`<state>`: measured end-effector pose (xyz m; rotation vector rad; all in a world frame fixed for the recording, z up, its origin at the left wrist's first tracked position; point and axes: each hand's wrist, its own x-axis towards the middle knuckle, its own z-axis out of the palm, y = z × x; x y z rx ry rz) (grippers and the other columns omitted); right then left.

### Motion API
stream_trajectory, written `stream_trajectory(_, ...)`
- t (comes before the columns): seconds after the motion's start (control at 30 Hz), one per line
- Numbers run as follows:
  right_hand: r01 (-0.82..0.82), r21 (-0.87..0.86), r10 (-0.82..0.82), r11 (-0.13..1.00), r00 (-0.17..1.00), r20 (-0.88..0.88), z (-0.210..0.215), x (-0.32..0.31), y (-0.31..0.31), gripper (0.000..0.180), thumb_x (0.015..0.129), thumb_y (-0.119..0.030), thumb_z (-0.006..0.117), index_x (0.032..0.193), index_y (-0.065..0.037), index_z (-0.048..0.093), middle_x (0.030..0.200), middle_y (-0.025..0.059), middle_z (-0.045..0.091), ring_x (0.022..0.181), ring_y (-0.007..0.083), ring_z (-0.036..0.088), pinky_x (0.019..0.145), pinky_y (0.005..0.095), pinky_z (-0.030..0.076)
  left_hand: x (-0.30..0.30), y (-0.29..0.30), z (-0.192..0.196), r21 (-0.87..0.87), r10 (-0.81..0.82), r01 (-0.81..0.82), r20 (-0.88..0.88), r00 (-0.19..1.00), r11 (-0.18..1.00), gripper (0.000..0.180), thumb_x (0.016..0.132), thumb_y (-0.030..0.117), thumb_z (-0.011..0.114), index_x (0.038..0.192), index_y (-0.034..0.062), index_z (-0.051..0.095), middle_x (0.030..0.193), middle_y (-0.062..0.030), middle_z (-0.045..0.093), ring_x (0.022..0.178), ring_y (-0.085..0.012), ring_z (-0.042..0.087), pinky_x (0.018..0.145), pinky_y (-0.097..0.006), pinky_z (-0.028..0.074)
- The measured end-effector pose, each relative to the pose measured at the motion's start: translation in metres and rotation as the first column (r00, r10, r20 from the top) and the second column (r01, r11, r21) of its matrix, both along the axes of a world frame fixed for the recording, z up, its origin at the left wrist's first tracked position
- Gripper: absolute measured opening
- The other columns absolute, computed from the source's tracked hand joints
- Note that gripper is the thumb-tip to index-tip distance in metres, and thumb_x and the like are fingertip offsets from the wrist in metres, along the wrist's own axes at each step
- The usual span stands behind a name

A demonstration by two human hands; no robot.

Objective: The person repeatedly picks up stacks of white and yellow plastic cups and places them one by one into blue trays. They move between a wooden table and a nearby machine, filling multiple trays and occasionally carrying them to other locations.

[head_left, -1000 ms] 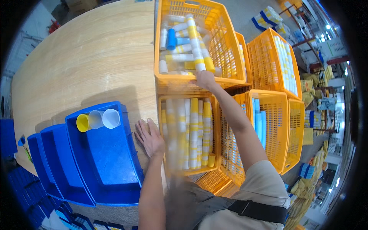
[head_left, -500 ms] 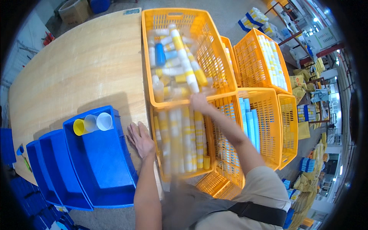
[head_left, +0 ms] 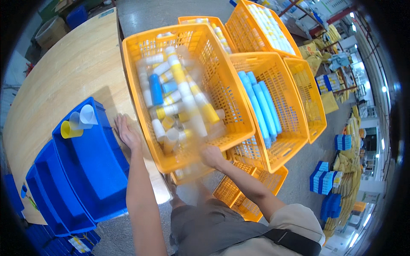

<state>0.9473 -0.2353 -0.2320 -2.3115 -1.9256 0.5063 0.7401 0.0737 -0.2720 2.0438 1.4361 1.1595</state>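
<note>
While gripped by right hand (head_left: 212, 156): orange crate (head_left: 232, 111) w/ tubes (head_left: 181, 100).

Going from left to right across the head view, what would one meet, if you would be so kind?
Stacked blue plastic bins → left hand flat on the wooden table → orange mesh crate of tubes → right hand → orange crate of blue tubes.

The person wore a beige short-sleeved shirt (head_left: 294, 222) and dark grey trousers (head_left: 205, 226) (somewhat blurred). A black strap (head_left: 290, 237) crossed the shirt, and both forearms were bare, with no gloves or watch visible
</note>
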Motion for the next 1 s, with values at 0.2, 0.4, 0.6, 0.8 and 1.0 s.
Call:
stream_trajectory(0.2,-0.020,-0.275,-0.010,0.961,0.994,-0.108,0.012,-0.063,-0.153,0.011,0.071,-0.017,0.064,0.079,-0.010,0.065,0.078,0.0127,0.069,0.074,0.0345,0.068,0.063,0.0478,0.054,-0.006,-0.047,0.042,-0.344,0.042,-0.037,0.007,0.999,0.938,0.043,0.091,0.004,0.055,0.133,-0.0049,0.057,0.140,-0.0253,0.054,0.137,-0.0384,0.045,0.117,-0.042,0.032)
stream_trajectory(0.4,-0.062,-0.216,0.003,0.974,0.965,-0.263,0.034,-0.066,-0.186,0.036,0.082,-0.040,0.072,0.094,-0.007,0.067,0.092,0.0167,0.070,0.087,0.0378,0.068,0.074,0.0498,0.054,-0.020,-0.194,0.095,-0.265,-0.166,0.161,0.002,0.986,0.951,0.051,0.091,0.009,0.063,0.138,-0.0031,0.050,0.140,-0.0258,0.050,0.134,-0.0410,0.044,0.116,-0.047,0.032)
stream_trajectory(0.6,0.284,-0.488,-0.365,0.825,0.928,-0.076,-0.023,-0.008,-0.117,0.077,0.079,-0.056,0.076,0.120,0.007,0.057,0.114,0.0258,0.065,0.105,0.0392,0.065,0.089,0.0472,0.053,-0.062,-0.301,0.120,-0.458,-0.235,0.311,0.217,0.948,0.833,0.039,0.091,0.003,0.062,0.130,-0.0040,0.057,0.126,-0.0203,0.062,0.117,-0.0322,0.060,0.102,-0.040,0.046)
stream_trajectory(0.8,0.788,-0.248,-0.826,0.563,0.534,-0.181,-0.121,-0.018,-0.098,0.071,0.072,-0.038,0.085,0.119,0.004,0.053,0.117,0.0254,0.065,0.107,0.0387,0.065,0.091,0.0454,0.053,-0.093,-0.353,0.140,-0.627,-0.087,0.157,0.142,0.986,0.763,0.028,0.094,0.001,0.058,0.122,-0.0044,0.063,0.108,-0.0148,0.071,0.100,-0.0239,0.068,0.094,-0.038,0.051)
stream_trajectory(1.0,0.735,-0.299,-0.680,0.609,0.290,-0.673,-0.042,-0.032,-0.089,0.067,0.074,-0.020,0.082,0.127,0.003,0.047,0.112,0.0187,0.065,0.103,0.0319,0.065,0.089,0.0418,0.051,-0.093,-0.341,0.176,-0.633,-0.008,0.164,0.242,0.970,0.757,0.027,0.098,0.006,0.056,0.122,-0.0025,0.063,0.111,-0.0134,0.071,0.103,-0.0211,0.067,0.094,-0.035,0.050)
